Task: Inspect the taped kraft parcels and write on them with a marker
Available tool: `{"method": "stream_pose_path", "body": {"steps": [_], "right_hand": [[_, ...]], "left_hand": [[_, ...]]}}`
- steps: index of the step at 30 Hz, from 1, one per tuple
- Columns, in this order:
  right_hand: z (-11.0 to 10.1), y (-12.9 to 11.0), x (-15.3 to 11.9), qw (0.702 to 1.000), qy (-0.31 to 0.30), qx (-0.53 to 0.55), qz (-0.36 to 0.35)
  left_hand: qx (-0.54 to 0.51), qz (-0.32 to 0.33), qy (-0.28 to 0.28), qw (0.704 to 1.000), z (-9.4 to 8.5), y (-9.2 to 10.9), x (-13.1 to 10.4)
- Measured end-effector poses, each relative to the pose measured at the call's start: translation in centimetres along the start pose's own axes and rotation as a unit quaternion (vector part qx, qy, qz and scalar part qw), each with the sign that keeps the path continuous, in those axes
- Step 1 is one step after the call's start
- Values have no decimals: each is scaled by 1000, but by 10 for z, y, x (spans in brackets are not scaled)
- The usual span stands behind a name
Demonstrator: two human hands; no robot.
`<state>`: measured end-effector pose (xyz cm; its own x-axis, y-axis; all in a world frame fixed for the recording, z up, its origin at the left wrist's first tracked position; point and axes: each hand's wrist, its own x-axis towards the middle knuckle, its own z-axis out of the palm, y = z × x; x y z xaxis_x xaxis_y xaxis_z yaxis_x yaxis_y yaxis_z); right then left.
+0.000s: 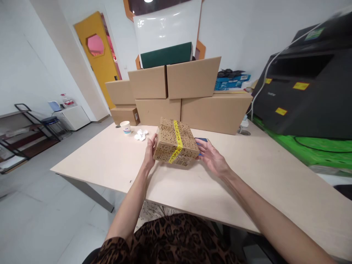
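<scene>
A cardboard box point(176, 141) with a black printed pattern and a strip of yellow tape across it is tilted over the table. My left hand point(150, 152) is pressed to its left side, with the fingers partly hidden behind it. Against the right side rest the fingers of my right hand point(213, 157), so the box is held between both palms. Just behind the right fingers a small blue object point(202, 139) shows, mostly covered, and its kind is hidden.
On the pale table point(96, 161) a paper cup point(125, 127) and crumpled white tissue point(141, 135) lie to the left. Stacked plain cartons point(211, 113) line the back, topped by a dark green box point(167, 55). A large black printer point(305, 84) stands at the right.
</scene>
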<state>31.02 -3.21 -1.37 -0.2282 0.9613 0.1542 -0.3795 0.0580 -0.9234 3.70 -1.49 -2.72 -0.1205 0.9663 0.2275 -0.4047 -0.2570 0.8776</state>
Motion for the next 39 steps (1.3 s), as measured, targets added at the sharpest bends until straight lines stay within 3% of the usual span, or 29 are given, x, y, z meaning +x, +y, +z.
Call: {"method": "stream_pose_path", "body": {"steps": [4,10,14,18,20,29,32,35,39], "right_hand": [[-1,-4,-1,1000,5,18,-17],[-1,-12,-3,995,0,24,-93],[0,-16,-5,990,12,7,-140],[-3,-22,-5,988,40,-17,-146],[-5,-25,-4,989,51,-21,-140],[-9,-36,-5,991,57,47,-112],[-10,-34,-3,993,45,64,-84],[-11,-26,1,996,25,77,-44],[-13,-13,7,997,21,76,-11]], "left_hand": [[-41,-1,-15,999,3,3,-3],[-106,-74,-1,992,3,3,-1],[-63,-79,-53,994,-1,2,0],[52,-56,-146,986,-6,1,-2],[110,-30,-166,980,-7,2,-4],[256,110,-80,957,-6,7,-6],[215,111,-100,965,-5,7,-6],[120,55,-136,982,-1,5,-5],[55,-14,-136,989,5,3,-6]]}}
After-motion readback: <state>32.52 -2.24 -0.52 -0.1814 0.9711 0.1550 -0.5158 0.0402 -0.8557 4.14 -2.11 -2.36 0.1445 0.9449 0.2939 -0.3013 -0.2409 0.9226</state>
